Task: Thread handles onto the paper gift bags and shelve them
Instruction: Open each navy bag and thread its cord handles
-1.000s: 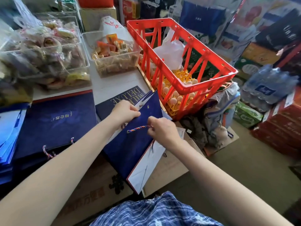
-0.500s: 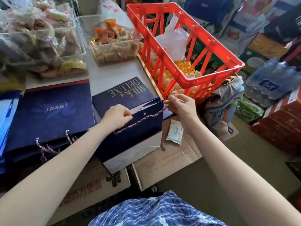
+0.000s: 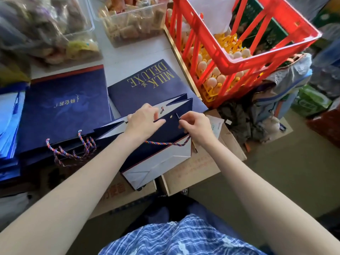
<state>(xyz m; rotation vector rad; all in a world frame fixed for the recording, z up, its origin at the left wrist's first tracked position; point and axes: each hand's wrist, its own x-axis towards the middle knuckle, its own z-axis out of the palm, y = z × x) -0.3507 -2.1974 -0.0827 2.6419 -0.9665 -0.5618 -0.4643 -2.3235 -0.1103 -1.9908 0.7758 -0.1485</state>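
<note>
Head view: both hands (image 3: 145, 122) pinch the gift bag (image 3: 171, 129) top edge.

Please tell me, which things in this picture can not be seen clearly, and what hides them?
Head view only:
- Bag inside: hidden by its own front panel.
- Left hand fingertips: hidden behind the panel's top edge.
- Cord left end: hidden behind the left forearm.
- Cord tip at the hole: too small to tell if it is through; right hand pinches it.
- Snack tubs: blurred, cut by the top edge.
</note>
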